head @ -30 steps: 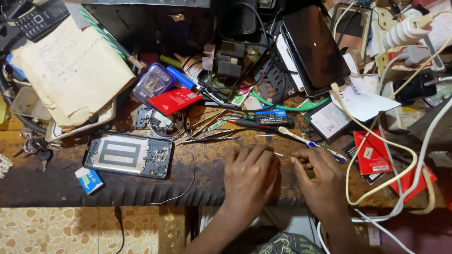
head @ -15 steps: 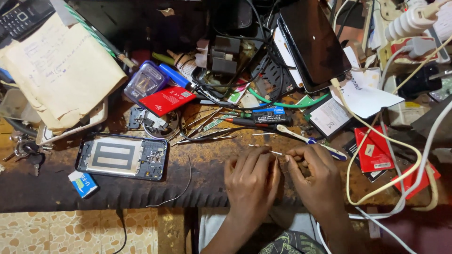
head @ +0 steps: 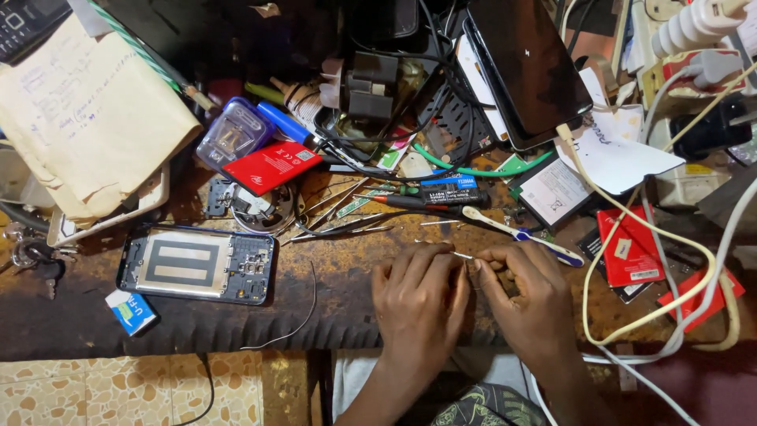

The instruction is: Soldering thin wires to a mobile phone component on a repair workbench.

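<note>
Both hands pinching a thin metal pin at the bench's near edge.
Left hand (head: pixel 418 304) and right hand (head: pixel 524 304) fingers are closing on the thin metal pin (head: pixel 461 255), knuckles touching, seemingly for steadiness; opened phone (head: pixel 197 265) lying far left.

An opened phone (head: pixel 197 266) lay face down on the dark desk (head: pixel 236 323), its back cover removed, and a small blue and white box (head: pixel 131 312) was just beside its lower left corner. Above it stood a red flat battery (head: pixel 270 166) leaning on a clear blue plastic case (head: pixel 234 136). A pile of yellowed papers (head: pixel 87 118) covered the upper left part. A large black tablet (head: pixel 527 67) was tilted at the top, with a cream cable (head: pixel 631 221) plugged into it. A white toothbrush (head: pixel 520 235), a pair of tweezers (head: pixel 339 229) and two red cards (head: pixel 631 244) were near the middle and right.
</note>
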